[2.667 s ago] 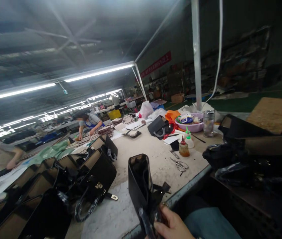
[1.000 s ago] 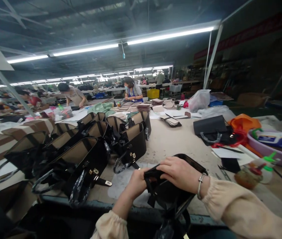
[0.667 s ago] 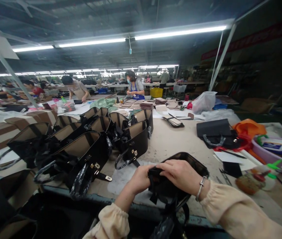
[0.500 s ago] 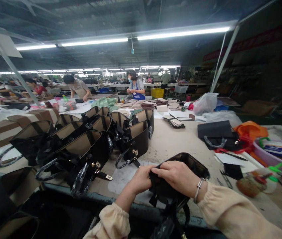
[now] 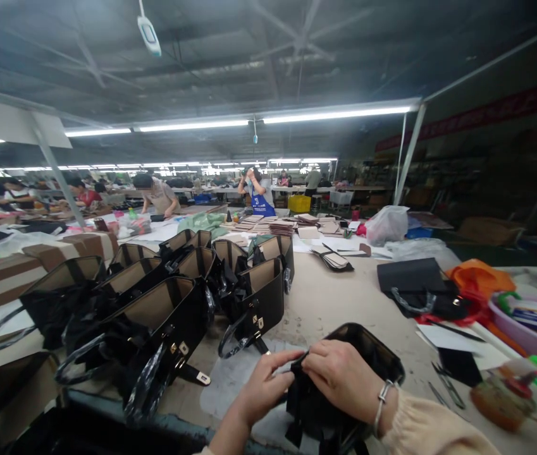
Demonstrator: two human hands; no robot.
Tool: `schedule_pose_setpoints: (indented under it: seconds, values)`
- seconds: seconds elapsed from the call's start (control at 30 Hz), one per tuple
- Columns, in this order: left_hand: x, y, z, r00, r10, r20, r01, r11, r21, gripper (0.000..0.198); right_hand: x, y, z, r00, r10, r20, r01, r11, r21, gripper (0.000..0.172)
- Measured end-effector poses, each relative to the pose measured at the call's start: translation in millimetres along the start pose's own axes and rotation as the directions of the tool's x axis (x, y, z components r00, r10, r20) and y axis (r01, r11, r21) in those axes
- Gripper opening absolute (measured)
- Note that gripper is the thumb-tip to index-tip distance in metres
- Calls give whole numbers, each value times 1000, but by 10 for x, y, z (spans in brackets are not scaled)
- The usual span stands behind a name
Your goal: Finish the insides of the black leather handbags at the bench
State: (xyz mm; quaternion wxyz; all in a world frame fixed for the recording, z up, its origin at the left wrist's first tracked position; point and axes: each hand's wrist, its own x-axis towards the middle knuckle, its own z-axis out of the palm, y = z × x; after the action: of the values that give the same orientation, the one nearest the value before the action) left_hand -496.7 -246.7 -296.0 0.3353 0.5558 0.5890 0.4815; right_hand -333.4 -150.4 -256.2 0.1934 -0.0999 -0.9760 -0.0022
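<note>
A black handbag (image 5: 382, 354) with a dark rim stands open-topped at the front edge of the bench. My right hand (image 5: 346, 379), wearing a silver bangle, is closed over its near rim, fingertips bent down at the left corner. From the left, my left hand (image 5: 268, 382) meets that same corner. Its index finger is stretched along the rim and the thumb lies lower against the side. The fingertips of both hands almost touch. What lies under my right fingers is hidden.
Several black handbags (image 5: 244, 297) with tan linings crowd the left. On the right are a folded black bag (image 5: 410, 281), tweezers-like tools (image 5: 448, 384), a glue bottle (image 5: 505, 401) and a purple basin (image 5: 524, 335). A co-worker in a blue apron (image 5: 262, 205) stands across the bench.
The view has tilted up, so the scene sits lower. My left index finger has straightened along the rim. My right fingers have shifted slightly at the corner. The co-worker has raised both hands to the head.
</note>
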Motion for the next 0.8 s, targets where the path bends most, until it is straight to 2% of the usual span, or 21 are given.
schedule_pose_setpoints:
  seconds: [0.1, 0.2, 0.37, 0.53, 0.8]
  values:
    - [13, -4, 81, 997, 42, -65, -38, 998, 52, 32, -1, -8, 20, 999, 36, -5, -36, 999, 11, 20]
    - [30, 28, 135, 995, 97, -33, -96, 995, 38, 27, -12, -4, 24, 997, 76, -4, -76, 997, 2, 19]
    - [20, 87, 148, 990, 139, 7, -139, 990, 27, 28, -39, 2, -17, 996, 81, 32, -81, 997, -5, 18]
    - [37, 1, 167, 985, 169, -20, -168, 985, 44, 31, -68, 18, -43, 992, 108, 68, -110, 993, 30, 18]
    - [49, -76, 187, 983, 181, -38, -179, 983, 50, 31, -57, 18, -8, 974, 223, 49, -227, 970, 91, 20]
